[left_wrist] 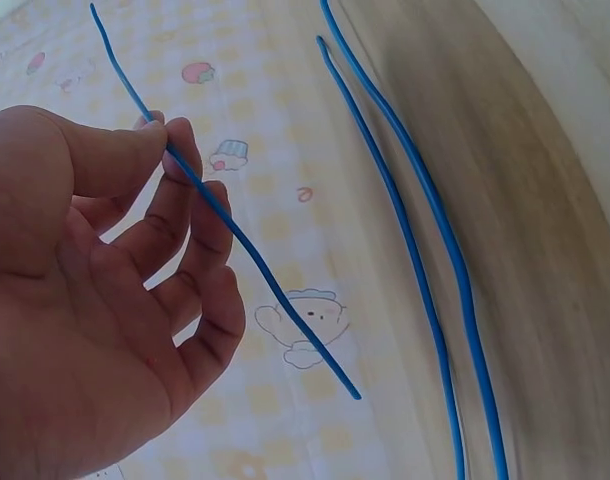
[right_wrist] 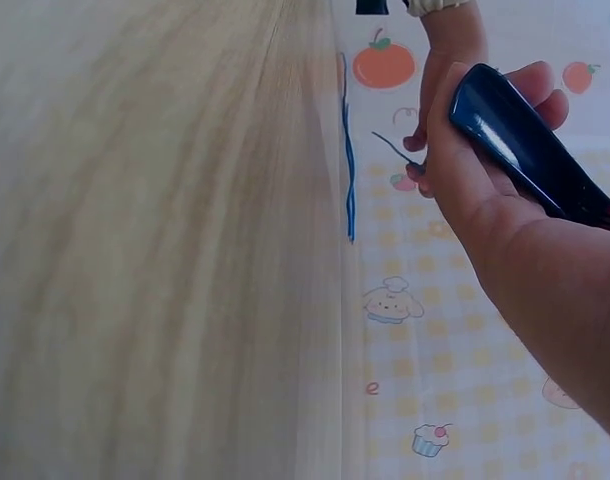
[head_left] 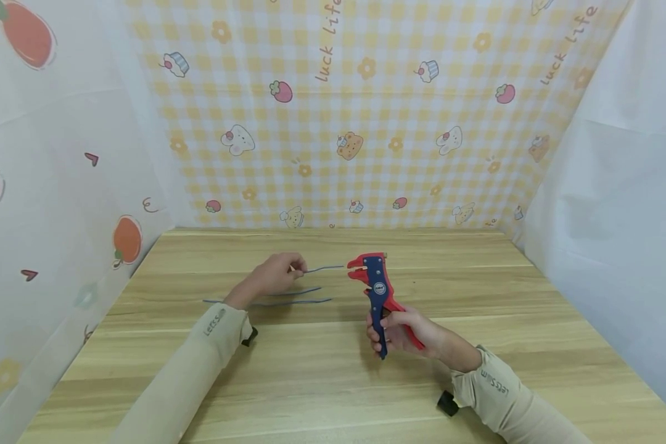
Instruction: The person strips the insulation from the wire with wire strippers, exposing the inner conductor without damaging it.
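Note:
Between thumb and index finger, my left hand (head_left: pixel 274 273) pinches a thin blue wire (left_wrist: pixel 247 245), its other fingers loosely curled. In the head view one end of this wire points right, just short of the wire stripper's red jaws. My right hand (head_left: pixel 419 333) grips the wire stripper (head_left: pixel 378 288) by its blue and red handles, the tool upright with its jaws parted and facing left. Only part of the dark blue handle (right_wrist: pixel 520 140) shows in the right wrist view; the tool's head is out of that frame.
Two more blue wires (left_wrist: pixel 410 225) lie nearly parallel on the wooden table (head_left: pixel 311 382), nearer to me than the left hand. A yellow checked cloth (head_left: pixel 322 172) hangs behind the table, and white cloths hang at both sides.

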Action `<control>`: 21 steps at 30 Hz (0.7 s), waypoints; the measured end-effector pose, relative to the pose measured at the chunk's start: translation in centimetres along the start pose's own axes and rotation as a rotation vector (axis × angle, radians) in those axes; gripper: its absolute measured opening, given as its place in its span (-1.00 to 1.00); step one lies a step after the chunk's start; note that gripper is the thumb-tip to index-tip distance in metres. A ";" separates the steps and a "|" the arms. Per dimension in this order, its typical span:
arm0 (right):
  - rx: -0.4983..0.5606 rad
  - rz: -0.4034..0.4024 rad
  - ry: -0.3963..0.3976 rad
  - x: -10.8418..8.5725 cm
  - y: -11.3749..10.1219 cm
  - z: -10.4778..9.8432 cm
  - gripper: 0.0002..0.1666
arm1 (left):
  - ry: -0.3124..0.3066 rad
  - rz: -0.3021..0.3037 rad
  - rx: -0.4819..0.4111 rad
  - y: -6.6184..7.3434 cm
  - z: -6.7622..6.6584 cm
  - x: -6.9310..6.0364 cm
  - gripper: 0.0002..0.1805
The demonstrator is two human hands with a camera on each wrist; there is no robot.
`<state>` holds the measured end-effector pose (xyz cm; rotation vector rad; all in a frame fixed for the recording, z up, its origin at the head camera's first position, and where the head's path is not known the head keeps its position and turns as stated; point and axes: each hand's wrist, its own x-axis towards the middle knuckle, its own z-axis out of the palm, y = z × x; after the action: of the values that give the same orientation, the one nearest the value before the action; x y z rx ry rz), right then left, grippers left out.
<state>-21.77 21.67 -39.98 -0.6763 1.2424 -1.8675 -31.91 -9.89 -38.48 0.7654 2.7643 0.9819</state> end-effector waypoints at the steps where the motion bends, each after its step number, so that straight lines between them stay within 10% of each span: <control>1: 0.000 0.000 0.001 0.0 0.0 0.0 -0.70 | 0.000 0.006 -0.004 0.1 0.0 0.0 -0.87; 21: -0.026 0.010 0.016 0.1 0.0 -0.1 -0.72 | -0.023 0.124 -0.118 1.3 0.3 -0.6 -0.88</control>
<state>-21.92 21.60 -40.04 -0.6687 1.2806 -1.8545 -30.80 -9.15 -37.92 0.9317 2.6386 1.1395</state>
